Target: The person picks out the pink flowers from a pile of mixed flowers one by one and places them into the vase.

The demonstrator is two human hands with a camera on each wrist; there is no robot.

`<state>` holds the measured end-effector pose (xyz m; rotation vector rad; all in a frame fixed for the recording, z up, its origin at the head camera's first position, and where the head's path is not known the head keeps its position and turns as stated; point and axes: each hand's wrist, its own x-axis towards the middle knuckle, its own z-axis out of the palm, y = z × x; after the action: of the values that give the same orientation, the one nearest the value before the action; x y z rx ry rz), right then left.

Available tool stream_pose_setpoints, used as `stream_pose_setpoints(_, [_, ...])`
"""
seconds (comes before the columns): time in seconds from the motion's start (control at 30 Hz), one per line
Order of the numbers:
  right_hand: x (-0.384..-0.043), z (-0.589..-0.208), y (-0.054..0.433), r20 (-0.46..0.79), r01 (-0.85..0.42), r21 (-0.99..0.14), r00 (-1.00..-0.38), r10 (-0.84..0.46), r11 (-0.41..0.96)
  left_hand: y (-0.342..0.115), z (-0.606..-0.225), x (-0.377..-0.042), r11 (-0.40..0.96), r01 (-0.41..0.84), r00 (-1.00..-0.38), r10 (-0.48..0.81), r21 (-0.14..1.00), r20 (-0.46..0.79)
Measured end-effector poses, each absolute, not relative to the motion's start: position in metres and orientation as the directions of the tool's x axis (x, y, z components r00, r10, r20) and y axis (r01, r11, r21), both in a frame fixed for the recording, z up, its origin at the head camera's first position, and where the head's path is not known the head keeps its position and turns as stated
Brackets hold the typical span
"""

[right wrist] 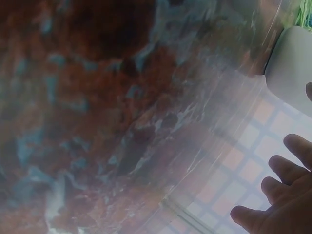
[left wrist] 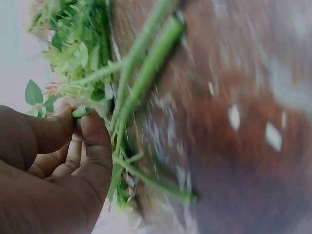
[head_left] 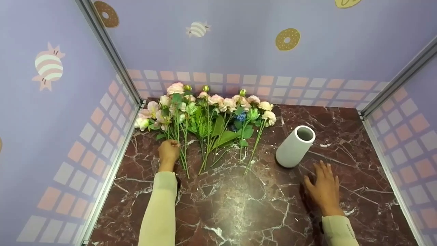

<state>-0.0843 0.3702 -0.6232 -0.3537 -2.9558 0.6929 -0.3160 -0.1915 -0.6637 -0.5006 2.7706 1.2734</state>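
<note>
At the left end of a row of artificial flowers [head_left: 225, 102], my left hand [head_left: 169, 152] pinches a green flower stem [left wrist: 81, 112] between thumb and forefinger. The cut end of that stem pokes out of the pinch in the left wrist view. Other bare stems [left wrist: 151, 63] lie on the marble beside the fingers. My right hand [head_left: 324, 186] is spread, palm down, with nothing in it, low over the tabletop on the right. Just beyond its fingertips stands a white vase [head_left: 293, 148], upright, its round mouth showing no flowers.
The dark red marble tabletop [head_left: 239, 208] is closed in by lilac panels [head_left: 239, 41] at the back and both sides, with metal strips at the corners. Pink, cream and blue blooms lie toward the back panel, stems pointing forward. Small white flecks [left wrist: 273, 136] dot the marble.
</note>
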Motion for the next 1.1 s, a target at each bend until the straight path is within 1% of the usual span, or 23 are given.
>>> stream_pose_setpoints(0.03, [-0.084, -0.624, 0.371, 0.027, 0.205, -0.446, -0.97, 0.243, 0.871, -0.19, -0.654, -0.309, 0.586, -0.328, -0.942, -0.266, 0.741, -0.206])
stream_pose_setpoints(0.1, [-0.082, -0.626, 0.371, 0.022, 0.207, -0.446, -0.97, 0.242, 0.871, -0.193, -0.659, -0.306, 0.56, -0.336, -0.94, -0.254, 0.758, -0.229])
stream_pose_setpoints(0.17, [-0.082, -0.627, 0.372, 0.02, 0.208, -0.444, -0.97, 0.242, 0.871, -0.198, -0.672, -0.309, 0.561, -0.314, -0.946, -0.254, 0.766, -0.202])
stream_pose_setpoints(0.23, [-0.082, -0.627, 0.372, 0.019, 0.209, -0.444, -0.97, 0.242, 0.871, -0.198, -0.669, -0.306, 0.559, -0.313, -0.947, -0.247, 0.768, -0.206])
stream_pose_setpoints(0.27, [-0.082, -0.626, 0.372, 0.019, 0.209, -0.444, -0.97, 0.242, 0.871, -0.199, -0.674, -0.307, 0.563, -0.3, -0.95, -0.249, 0.77, -0.188])
stream_pose_setpoints(0.4, [-0.082, -0.626, 0.372, 0.036, 0.203, -0.445, -0.969, 0.244, 0.872, -0.181, -0.627, -0.279, 0.546, -0.301, -0.949, -0.254, 0.782, -0.188])
stream_pose_setpoints(0.5, [-0.083, -0.626, 0.371, 0.083, 0.181, -0.448, -0.967, 0.242, 0.875, -0.169, -0.602, -0.263, 0.533, -0.298, -0.948, -0.26, 0.792, -0.182])
stream_pose_setpoints(0.6, [-0.084, -0.626, 0.369, 0.142, 0.152, -0.46, -0.96, 0.241, 0.875, -0.163, -0.593, -0.257, 0.535, -0.282, -0.952, -0.262, 0.796, -0.161])
stream_pose_setpoints(0.7, [-0.084, -0.624, 0.367, 0.172, 0.146, -0.478, -0.951, 0.255, 0.866, -0.159, -0.589, -0.254, 0.535, -0.271, -0.955, -0.255, 0.8, -0.153])
stream_pose_setpoints(0.9, [-0.084, -0.617, 0.354, 0.142, 0.173, -0.527, -0.947, 0.287, 0.832, -0.155, -0.581, -0.248, 0.517, -0.241, -0.966, -0.211, 0.821, -0.15])
stream_pose_setpoints(1.1, [-0.089, -0.608, 0.328, 0.091, 0.154, -0.632, -0.959, 0.27, 0.76, -0.146, -0.577, -0.243, 0.502, -0.207, -0.975, -0.172, 0.84, -0.137])
